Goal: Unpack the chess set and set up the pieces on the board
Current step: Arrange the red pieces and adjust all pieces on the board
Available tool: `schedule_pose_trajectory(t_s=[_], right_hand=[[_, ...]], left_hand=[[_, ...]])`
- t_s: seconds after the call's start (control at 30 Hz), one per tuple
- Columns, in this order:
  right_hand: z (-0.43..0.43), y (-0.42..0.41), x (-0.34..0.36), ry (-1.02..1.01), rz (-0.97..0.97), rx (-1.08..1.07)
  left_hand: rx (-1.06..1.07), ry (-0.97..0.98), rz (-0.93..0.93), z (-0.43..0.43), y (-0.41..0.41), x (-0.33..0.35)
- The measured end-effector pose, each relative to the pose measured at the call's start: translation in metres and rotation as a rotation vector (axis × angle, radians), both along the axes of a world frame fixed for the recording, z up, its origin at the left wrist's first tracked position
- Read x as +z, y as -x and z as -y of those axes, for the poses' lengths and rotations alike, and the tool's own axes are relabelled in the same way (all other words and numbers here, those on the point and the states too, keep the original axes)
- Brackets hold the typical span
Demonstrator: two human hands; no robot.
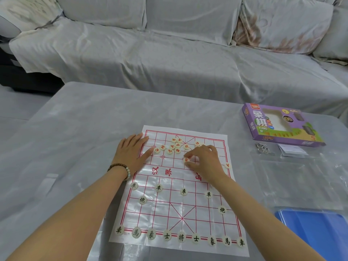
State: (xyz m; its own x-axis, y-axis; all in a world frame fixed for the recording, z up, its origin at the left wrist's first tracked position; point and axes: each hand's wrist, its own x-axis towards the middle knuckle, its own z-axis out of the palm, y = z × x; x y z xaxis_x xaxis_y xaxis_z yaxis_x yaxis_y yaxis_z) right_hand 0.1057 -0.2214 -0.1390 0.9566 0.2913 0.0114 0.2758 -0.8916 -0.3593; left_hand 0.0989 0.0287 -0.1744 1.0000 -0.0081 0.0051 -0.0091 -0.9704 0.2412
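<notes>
While our left hand [131, 153] lies flat, fingers straight, presumably pinning the thin board [163, 210] against sliding, our right hand [205, 161] pinches a red piece [186, 160] on the far half; other red pieces [176, 146] lie heaped beyond.

Big sofa [169, 59] runs along the back, the whole thing draped in a wrinkly pale grey cover, with a faded floral cushion [282, 25] at the right end. A dark base [28, 80] peeks out on the left, above grey floor [15, 102]. The desk [75, 129] has a shiny grey covering that catches soft, even light.
</notes>
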Motion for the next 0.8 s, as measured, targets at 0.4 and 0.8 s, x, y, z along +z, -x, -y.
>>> schedule_pose_trajectory(t_s=[0.4, 0.8], right_hand=[[-0.0052, -0.0036, 0.002, -0.04, -0.013, 0.034], [-0.0067, -0.0035, 0.0031, -0.022, -0.02, 0.023]], left_hand=[[0.004, 0.014, 0.003, -0.0014, -0.0001, -0.0016], [0.02, 0.025, -0.002, -0.0005, 0.001, -0.0036]])
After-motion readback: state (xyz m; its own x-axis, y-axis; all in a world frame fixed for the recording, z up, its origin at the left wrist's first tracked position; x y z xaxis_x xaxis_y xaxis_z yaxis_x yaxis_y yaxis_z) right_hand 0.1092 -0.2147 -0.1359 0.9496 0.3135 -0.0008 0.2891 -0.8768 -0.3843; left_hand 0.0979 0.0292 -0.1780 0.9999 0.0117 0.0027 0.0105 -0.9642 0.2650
